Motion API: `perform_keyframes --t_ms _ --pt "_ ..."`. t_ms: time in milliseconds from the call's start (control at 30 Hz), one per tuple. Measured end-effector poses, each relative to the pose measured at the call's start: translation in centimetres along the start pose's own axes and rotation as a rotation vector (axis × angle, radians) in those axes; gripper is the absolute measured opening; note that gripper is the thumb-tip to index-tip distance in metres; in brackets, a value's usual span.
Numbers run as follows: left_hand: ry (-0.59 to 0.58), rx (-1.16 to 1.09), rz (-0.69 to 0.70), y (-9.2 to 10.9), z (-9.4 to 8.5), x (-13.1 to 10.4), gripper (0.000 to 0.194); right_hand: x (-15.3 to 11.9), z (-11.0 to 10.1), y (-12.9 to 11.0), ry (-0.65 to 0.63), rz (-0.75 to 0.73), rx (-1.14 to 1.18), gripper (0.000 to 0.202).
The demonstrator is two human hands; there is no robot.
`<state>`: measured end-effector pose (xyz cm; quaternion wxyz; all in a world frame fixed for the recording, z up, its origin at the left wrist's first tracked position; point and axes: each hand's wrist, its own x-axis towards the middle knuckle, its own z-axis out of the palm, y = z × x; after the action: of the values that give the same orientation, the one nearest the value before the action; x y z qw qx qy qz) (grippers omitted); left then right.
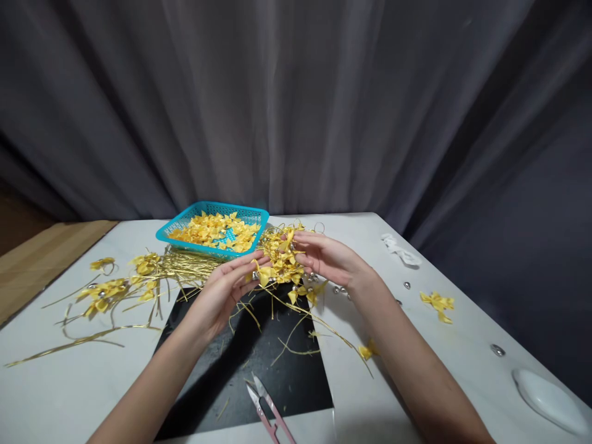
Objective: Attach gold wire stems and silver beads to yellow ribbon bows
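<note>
My left hand reaches over the left side of a pile of yellow ribbon bows with gold ties and small silver bells. Its fingers curve around a yellow bow with a bell beside it. Opposite, my right hand has its fingertips on another yellow bow at the top of the pile. Some fingertips are hidden among the bows, so the exact grip is partly covered. Pink-handled thread snips lie with blades apart on a black mat below the hands.
A blue basket of yellow bows stands behind my left hand. Gold ties and finished-looking bows spread leftward. Loose bells, a bow, crumpled white tissue and a white oval object lie rightward. A grey curtain hangs behind.
</note>
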<state>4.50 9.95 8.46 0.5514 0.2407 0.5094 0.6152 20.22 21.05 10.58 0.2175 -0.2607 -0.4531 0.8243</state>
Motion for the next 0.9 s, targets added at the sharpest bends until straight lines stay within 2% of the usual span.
perform_keyframes --t_ms 133,233,333,467,633,733,800,900 --pt "0.144 -0.095 -0.047 -0.5 -0.2 0.5 0.025 0.5 0.3 0.5 -0.013 0.034 0.015 0.019" --pt "0.171 -0.161 -0.039 -1.0 -0.3 0.9 0.024 0.9 0.5 1.0 -0.014 0.036 -0.008 0.020" --pt "0.162 -0.172 -0.046 -1.0 -0.3 1.0 0.022 1.0 0.5 1.3 -0.001 0.026 -0.069 0.025" --pt "0.142 -0.180 -0.063 -0.7 0.0 0.7 0.023 0.8 0.5 1.3 0.067 -0.008 -0.214 0.015" --pt "0.089 -0.140 -0.051 -0.7 0.0 0.5 0.022 0.3 0.7 0.8 0.142 -0.030 -0.428 0.035" --pt "0.068 -0.071 -0.040 -0.9 -0.3 0.5 0.020 0.3 0.7 0.7 0.172 -0.059 -0.519 0.036" --pt "0.043 -0.003 -0.011 -1.0 -0.3 0.4 0.019 0.3 0.7 0.6 0.185 -0.073 -0.570 0.037" --pt "-0.004 0.186 0.118 -1.4 0.0 0.2 0.016 0.0 0.8 0.5 0.204 -0.035 -0.654 0.049"
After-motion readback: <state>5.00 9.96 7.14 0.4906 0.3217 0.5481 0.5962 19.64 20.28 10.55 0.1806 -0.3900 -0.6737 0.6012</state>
